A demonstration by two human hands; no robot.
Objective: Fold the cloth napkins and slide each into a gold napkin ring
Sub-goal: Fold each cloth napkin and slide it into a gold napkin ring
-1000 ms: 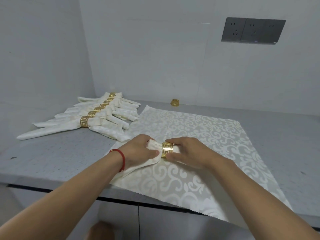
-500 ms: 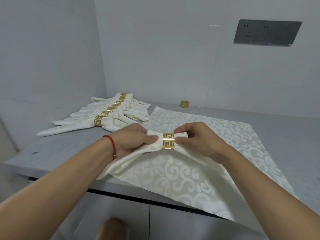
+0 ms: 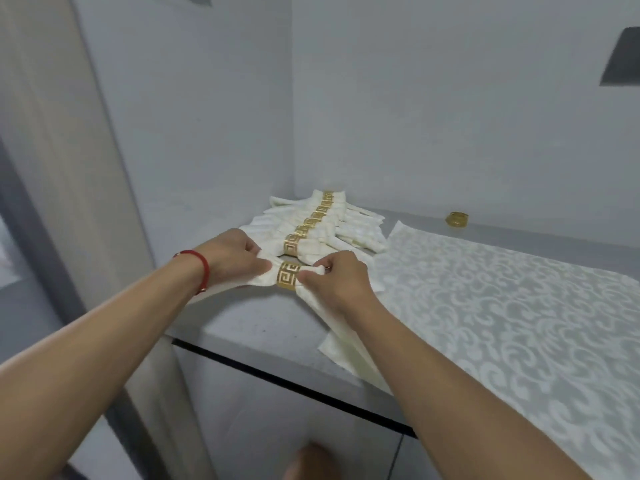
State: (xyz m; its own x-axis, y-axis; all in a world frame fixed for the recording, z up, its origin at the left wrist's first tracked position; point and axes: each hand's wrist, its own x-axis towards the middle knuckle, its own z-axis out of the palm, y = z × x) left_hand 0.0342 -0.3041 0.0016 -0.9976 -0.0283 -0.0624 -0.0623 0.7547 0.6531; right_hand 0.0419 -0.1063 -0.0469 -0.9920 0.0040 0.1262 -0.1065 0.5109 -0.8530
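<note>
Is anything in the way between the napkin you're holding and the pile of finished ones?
Nothing visible. Both hands grip the ringed napkin right in front of the pile of finished napkins; only a sliver of bare countertop shows between them.

Bare utility corner of some indoor room, maybe home or hospitality back room; cannot tell which. My grey speckled surface runs into corner of plain pale walls. Dark socket plate on wall at right. Grey cabinet fronts below, under black strip. Row of ringed napkins laid out in batch, patterned cloth spread beside, spare gold ring by wall.
</note>
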